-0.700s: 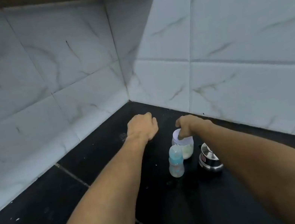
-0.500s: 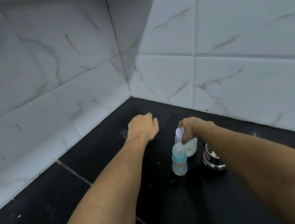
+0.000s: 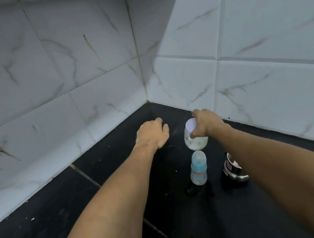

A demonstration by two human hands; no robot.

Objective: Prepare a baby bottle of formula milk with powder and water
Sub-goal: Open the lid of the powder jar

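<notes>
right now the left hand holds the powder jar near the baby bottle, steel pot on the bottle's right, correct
No: the head view shows the right hand gripping the powder jar; the left hand holds nothing. The rest stands: the jar is near the baby bottle, with the steel pot on the bottle's right.

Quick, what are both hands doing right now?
Left hand: open, fingers loosely curled, holding nothing.
Right hand: closed, gripping the powder jar.
</notes>
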